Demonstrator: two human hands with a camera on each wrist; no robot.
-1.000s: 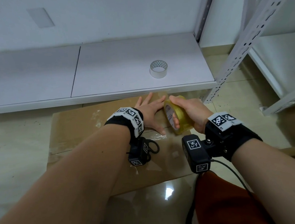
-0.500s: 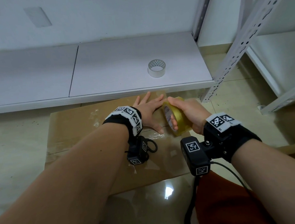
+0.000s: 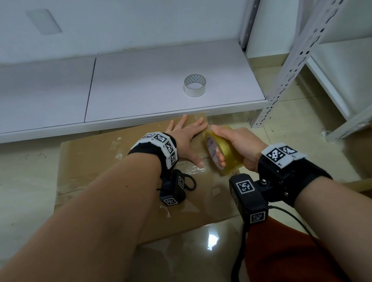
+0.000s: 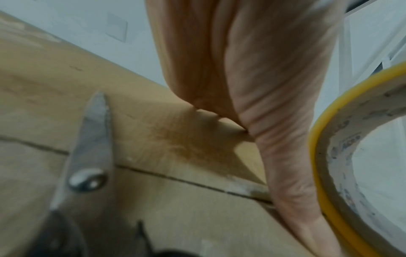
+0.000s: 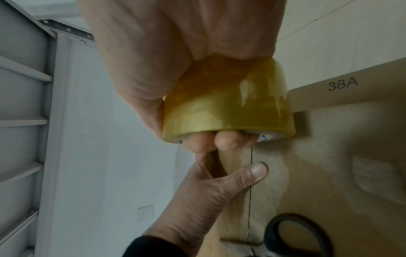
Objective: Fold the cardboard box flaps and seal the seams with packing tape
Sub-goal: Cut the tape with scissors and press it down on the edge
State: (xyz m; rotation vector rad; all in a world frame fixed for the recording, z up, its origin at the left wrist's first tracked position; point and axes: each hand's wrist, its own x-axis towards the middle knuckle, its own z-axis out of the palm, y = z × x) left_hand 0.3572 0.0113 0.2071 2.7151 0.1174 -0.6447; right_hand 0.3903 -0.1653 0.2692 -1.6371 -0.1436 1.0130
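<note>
A brown cardboard box [image 3: 98, 165] lies on the floor with its flaps folded down and a seam [image 4: 171, 177] running across its top. My left hand [image 3: 186, 137] presses flat on the box with straight fingers, the thumb [image 5: 255, 172] beside the seam. My right hand [image 3: 236, 145] grips a yellow roll of packing tape [image 3: 225, 153] held on edge just right of the left hand, with fingers [image 5: 222, 141] curled through its core. The tape roll [image 5: 228, 104] hovers at the box's top surface. Clear tape patches glint on the cardboard.
Scissors [image 3: 187, 182] lie on the box under my left wrist; the blades [image 4: 92, 139] point along the top. A clear tape roll [image 3: 195, 85] stands on the low white shelf [image 3: 131, 82] behind the box. A metal rack upright [image 3: 286, 72] rises at the right. Tiled floor surrounds.
Both hands stay almost where they were; the left palm remains flat and the right keeps hold of the yellow roll. Only the head view has shifted slightly.
</note>
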